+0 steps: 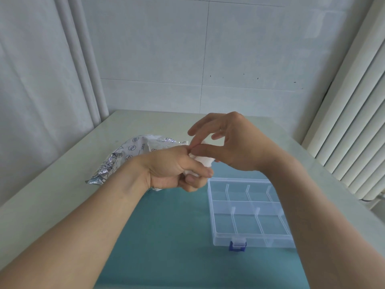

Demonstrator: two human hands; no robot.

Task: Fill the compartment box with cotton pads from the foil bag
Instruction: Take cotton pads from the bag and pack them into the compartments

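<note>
Up near the middle of the frame, the left hand (173, 167) has its fingers curled round a small stack of white cotton pads (203, 161), its thumb lying across the front of them. Just above and to the right, the right hand (233, 142) meets it: thumb and forefinger pinch the top edge of the stack, while its other fingers are spread and lifted away. Both hands are held in the air above the table, and bare forearms run from them down to the lower corners of the frame.

Behind the left hand, toward the left of centre, the foil bag (123, 155) lies crumpled on the table, silver with dark printed marks, its mouth turned toward the hands; part of it is hidden by the left wrist. Below and to the right of the hands sits the compartment box (245, 215), clear plastic, lid open or off, with thin dividers splitting it into cells in two rows. No pads show in the cells that can be seen; the right forearm covers its right end. A blue latch (237, 245) sits on its near edge.

The box rests on a teal mat (166, 236) that covers the near part of the pale table (52, 195). Beyond it are a tiled wall (208, 59) and, at the right edge, a white ribbed radiator (354, 122).
</note>
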